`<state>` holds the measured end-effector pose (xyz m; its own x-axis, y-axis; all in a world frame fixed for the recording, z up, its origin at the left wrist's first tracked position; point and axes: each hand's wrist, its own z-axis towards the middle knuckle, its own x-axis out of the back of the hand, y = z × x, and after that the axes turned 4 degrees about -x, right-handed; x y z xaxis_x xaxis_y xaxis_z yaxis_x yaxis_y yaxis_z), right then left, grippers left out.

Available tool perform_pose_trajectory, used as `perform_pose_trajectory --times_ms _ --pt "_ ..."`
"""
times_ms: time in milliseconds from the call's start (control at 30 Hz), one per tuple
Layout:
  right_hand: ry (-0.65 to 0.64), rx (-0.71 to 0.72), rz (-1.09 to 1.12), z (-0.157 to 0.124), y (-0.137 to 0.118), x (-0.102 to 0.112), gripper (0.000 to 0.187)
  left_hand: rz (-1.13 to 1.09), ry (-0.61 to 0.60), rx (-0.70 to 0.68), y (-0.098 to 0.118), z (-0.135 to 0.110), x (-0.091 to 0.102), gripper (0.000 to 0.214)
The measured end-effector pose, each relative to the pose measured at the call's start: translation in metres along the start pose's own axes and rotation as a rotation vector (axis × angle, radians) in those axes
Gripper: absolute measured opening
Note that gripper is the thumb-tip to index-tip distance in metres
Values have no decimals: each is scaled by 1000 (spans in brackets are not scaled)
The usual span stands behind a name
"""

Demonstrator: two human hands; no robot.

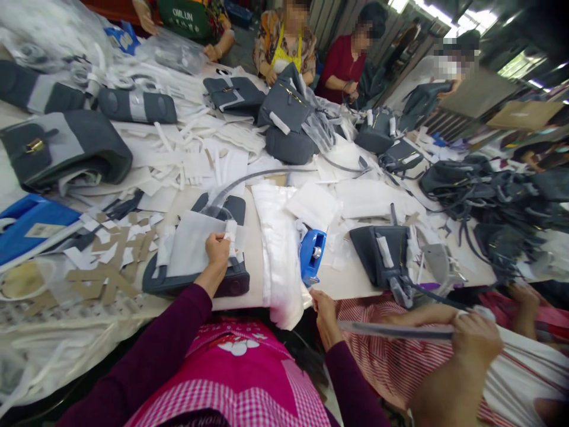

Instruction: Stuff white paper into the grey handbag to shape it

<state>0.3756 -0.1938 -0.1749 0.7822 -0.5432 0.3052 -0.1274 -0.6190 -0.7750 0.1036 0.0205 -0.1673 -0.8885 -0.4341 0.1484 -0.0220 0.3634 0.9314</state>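
Pressing down on a sheet of white paper (191, 249), the left hand (217, 252) has its fingers curled shut over the sheet's right edge, pinching it with a small white strip (231, 230); the paper lies over a grey handbag (195, 279) flat on the table (255, 237), directly in front of the person; a grey strap (249, 178) arcs away from the bag's top. The right hand (324, 308) sits at the table's near edge, fingers closed on the end of a thin pale strip (395, 329); the strip's far end is held by a neighbouring person's hand (475, 338) on the right. A blue tape dispenser (312, 255) stands just beyond the right hand, beside a folded white cloth (278, 255) that hangs over the table edge between the two hands; another grey bag (382, 255) lies to the right of the dispenser; cardboard offcuts (111, 261) lie left of the handbag; other people sit at the far side, with more grey bags among scattered white paper.
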Motion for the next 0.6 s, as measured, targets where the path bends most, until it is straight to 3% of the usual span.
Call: perform_pose_trajectory --times_ms 100,200,267,367,500,600 --pt "-48 -18 -65 -15 -2 4 39 8 -8 -4 0 -3 4 16" --pt "-240 31 -102 -25 -31 -19 34 17 5 -14 -2 -4 6 21" --pt "-456 101 -120 -26 -67 -56 28 23 31 -21 -3 -4 6 29" --pt "-698 238 -183 -25 -128 -136 22 18 62 -31 -4 -5 7 38" --pt "-823 346 -358 -20 -175 -231 21 -14 58 -43 -5 -9 8 47" --pt "-847 357 -490 -15 -181 -270 17 -23 59 -36 -7 -9 8 50"
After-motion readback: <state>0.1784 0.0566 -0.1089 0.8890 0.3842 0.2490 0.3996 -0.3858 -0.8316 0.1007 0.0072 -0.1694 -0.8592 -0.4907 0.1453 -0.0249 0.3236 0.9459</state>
